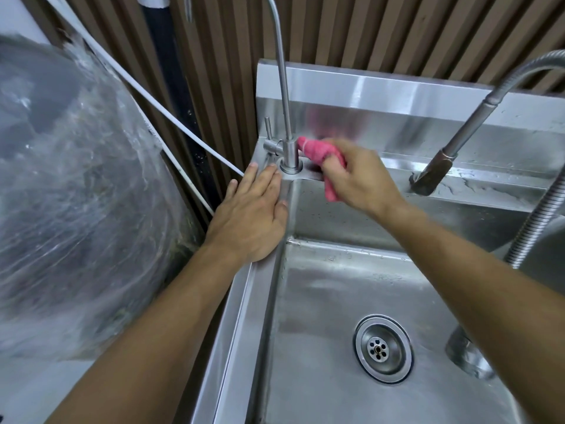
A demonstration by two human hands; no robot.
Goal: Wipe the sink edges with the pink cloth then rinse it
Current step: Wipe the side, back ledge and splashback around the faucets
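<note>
Head view looked down into a stainless steel sink, whose basin held a round drain near the bottom of the picture. Two bare forearms reached up from the lower corners. On the left rim lay the left hand, palm down and flat, its fingers spread only a little and stretched along the metal toward the back corner; it gripped nothing, and its fingertips stopped just short of the base of a thin gooseneck tap. Farther back, the right hand was curled closed around the pink cloth, bunching it in the fingers. One end of the cloth stuck out past the fingertips and pressed against the lower stem of the thin tap, at the back left corner of the rim; another fold hung below the hand over the basin's rear wall. A faint pink blur showed on the steel backsplash behind it. To the right of that hand, a pull-out sprayer head on a coiled metal hose pointed down at the wet back ledge. Left of the sink stood a large bundle wrapped in clear plastic, with a white cord slanting across slatted wooden panelling behind.
</note>
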